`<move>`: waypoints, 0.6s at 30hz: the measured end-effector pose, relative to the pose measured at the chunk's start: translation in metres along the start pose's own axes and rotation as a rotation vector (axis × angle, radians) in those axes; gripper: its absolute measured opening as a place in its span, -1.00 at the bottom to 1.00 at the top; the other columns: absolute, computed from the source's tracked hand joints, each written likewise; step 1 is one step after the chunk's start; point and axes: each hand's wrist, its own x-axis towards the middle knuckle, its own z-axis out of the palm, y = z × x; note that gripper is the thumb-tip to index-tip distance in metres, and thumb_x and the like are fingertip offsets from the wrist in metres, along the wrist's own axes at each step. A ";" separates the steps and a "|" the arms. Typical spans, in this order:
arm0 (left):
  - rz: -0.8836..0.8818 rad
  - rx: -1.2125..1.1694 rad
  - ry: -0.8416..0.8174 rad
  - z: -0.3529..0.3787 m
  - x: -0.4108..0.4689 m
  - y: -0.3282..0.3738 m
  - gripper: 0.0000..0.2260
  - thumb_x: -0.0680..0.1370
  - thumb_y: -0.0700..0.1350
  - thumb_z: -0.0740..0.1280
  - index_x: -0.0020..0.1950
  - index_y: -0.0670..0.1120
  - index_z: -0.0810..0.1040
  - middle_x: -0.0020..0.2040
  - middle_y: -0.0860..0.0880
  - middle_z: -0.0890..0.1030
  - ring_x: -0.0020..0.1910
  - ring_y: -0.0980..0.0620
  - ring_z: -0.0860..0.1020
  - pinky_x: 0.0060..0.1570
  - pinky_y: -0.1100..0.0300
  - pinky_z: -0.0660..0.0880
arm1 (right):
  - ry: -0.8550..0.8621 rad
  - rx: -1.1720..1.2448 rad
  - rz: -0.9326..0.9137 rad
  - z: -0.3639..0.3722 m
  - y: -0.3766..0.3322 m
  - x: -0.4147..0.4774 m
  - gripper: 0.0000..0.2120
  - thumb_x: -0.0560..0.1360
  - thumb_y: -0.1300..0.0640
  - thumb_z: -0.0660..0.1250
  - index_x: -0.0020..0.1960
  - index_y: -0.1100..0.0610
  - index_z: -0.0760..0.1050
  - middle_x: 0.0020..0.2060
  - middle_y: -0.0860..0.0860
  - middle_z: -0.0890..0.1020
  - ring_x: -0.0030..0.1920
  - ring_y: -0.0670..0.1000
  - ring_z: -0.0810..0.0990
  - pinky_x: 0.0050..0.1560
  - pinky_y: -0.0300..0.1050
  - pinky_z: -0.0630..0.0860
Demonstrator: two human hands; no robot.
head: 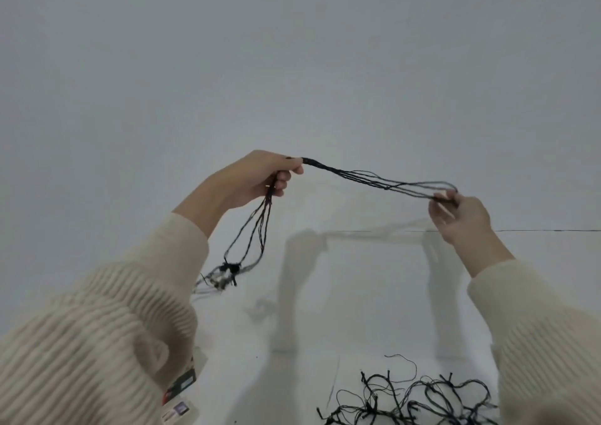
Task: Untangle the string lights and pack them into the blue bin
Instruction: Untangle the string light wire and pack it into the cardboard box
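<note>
Plain pale wall, white counter (325, 327). Fingers of the left hand (255, 180) are clamped round the gathered string lights (374, 180); fingers of the right hand (461, 216) pinch the loop ends. The span is held taut in air, probably so crossings are exposed. A loose tangle (416, 398) is seen at the counter's near edge. No blue bin is seen.

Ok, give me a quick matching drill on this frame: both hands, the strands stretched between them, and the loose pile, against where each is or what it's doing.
Things:
1. left hand
2. right hand
3. stretched strands
4. loose pile

Places or states:
A. lies loose at the bottom of the view
B. pinches the strands at their right end
C. spans the air between both hands
D. grips the strands at their left end

Pairs: 1-D, 2-B, 3-C, 4-A
</note>
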 end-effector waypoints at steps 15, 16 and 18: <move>-0.024 0.108 -0.147 0.042 0.013 0.004 -0.84 0.59 -0.13 0.25 -0.13 -0.17 0.54 -0.39 -0.02 0.43 -0.42 0.06 0.44 -0.31 0.24 0.52 | -0.763 -0.744 -0.110 0.034 0.067 -0.071 -0.17 0.31 -0.29 0.31 0.48 -0.05 0.13 0.17 -0.19 0.46 0.35 -0.07 0.32 0.35 0.00 0.23; -0.010 0.099 -0.164 0.048 0.014 0.004 -0.83 0.59 -0.13 0.24 -0.14 -0.16 0.54 -0.40 -0.02 0.45 -0.43 0.07 0.45 -0.30 0.23 0.51 | -0.836 -0.700 -0.113 0.045 0.069 -0.076 -0.21 0.33 -0.23 0.38 0.46 -0.07 0.16 0.10 -0.21 0.52 0.31 -0.07 0.38 0.30 0.01 0.25; 0.020 0.040 -0.139 0.054 0.017 0.006 -0.83 0.59 -0.13 0.24 -0.16 -0.15 0.53 -0.42 0.00 0.47 -0.46 0.09 0.47 -0.33 0.24 0.48 | -0.906 -0.625 -0.081 0.058 0.080 -0.080 -0.38 0.39 0.02 0.45 0.38 0.01 0.28 -0.05 -0.10 0.63 0.11 0.00 0.58 0.16 0.00 0.34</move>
